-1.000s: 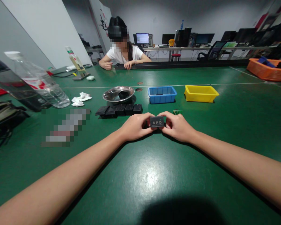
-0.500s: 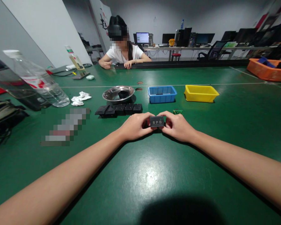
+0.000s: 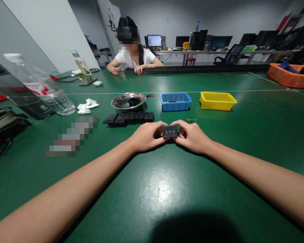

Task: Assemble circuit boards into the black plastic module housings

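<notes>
Between my two hands is a small black plastic box marked "SPD" [image 3: 170, 131], its lettered face turned toward me. My left hand [image 3: 147, 136] pinches its left end with thumb and fingers. On the other end, my right hand [image 3: 192, 136] grips it the same way. Just beyond my right hand lies a small green circuit board [image 3: 192, 120], partly hidden by the hand. Past my left hand, several black plastic cases [image 3: 135, 118] stand side by side in a row.
Behind the cases sits a steel bowl [image 3: 116, 103] with a black piece inside. A blue bin [image 3: 176, 105] and a yellow bin [image 3: 217, 104] stand farther back. Bottles [image 3: 47, 89] and crumpled tissue [image 3: 87, 105] are at left, an orange basket [image 3: 288, 78] far right. Another person [image 3: 134, 59] sits opposite.
</notes>
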`<act>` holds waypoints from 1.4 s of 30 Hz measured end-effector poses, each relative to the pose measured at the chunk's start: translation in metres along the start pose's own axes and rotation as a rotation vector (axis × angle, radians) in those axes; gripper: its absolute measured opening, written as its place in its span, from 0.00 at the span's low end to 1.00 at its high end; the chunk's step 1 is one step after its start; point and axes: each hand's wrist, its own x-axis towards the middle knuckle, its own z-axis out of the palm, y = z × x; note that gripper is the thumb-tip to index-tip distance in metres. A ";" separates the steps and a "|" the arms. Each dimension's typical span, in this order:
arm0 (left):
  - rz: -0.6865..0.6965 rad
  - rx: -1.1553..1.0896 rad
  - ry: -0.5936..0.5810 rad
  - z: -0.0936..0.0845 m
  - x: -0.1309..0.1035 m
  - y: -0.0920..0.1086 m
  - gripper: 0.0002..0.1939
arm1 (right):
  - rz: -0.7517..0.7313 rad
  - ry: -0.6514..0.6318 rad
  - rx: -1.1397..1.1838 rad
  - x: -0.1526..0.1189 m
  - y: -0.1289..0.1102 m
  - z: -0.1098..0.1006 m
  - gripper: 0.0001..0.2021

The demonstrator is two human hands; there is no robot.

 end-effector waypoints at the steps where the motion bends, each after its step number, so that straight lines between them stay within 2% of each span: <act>1: -0.001 0.000 0.001 0.000 0.000 0.000 0.16 | 0.000 0.000 0.000 0.000 0.000 0.000 0.18; 42: 0.005 0.012 0.004 -0.001 0.000 0.001 0.15 | 0.006 -0.008 -0.003 0.000 0.000 0.000 0.18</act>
